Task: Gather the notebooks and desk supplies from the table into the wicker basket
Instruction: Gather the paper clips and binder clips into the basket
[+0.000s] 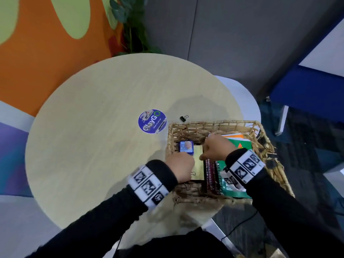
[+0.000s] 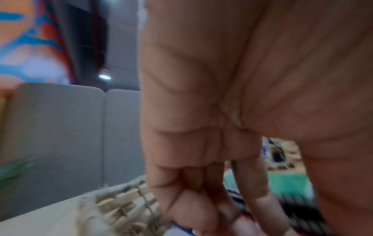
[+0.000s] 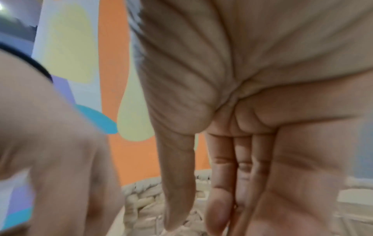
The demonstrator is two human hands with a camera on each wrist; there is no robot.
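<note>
The wicker basket [image 1: 214, 123] stands at the table's right front edge. Inside it lies a gold-covered notebook [image 1: 198, 164], with a small blue box [image 1: 186, 146] just beyond it. To the notebook's right are a maroon spiral notebook [image 1: 210, 175], a green spiral notebook [image 1: 223, 181], and orange and green folders [image 1: 237, 140]. My left hand [image 1: 181, 165] grips the gold notebook's left edge with curled fingers [image 2: 191, 206]. My right hand [image 1: 214, 148] reaches into the basket with straight fingers [image 3: 220, 199], its thumb touching the notebook's right edge. A black binder clip [image 1: 184, 118] lies on the table behind the basket.
The round pale wooden table [image 1: 93, 146] carries a round blue sticker [image 1: 152, 121] near its middle. A plant [image 1: 130, 25] stands behind the table. The basket overhangs the table's right edge above dark carpet [image 1: 307, 164].
</note>
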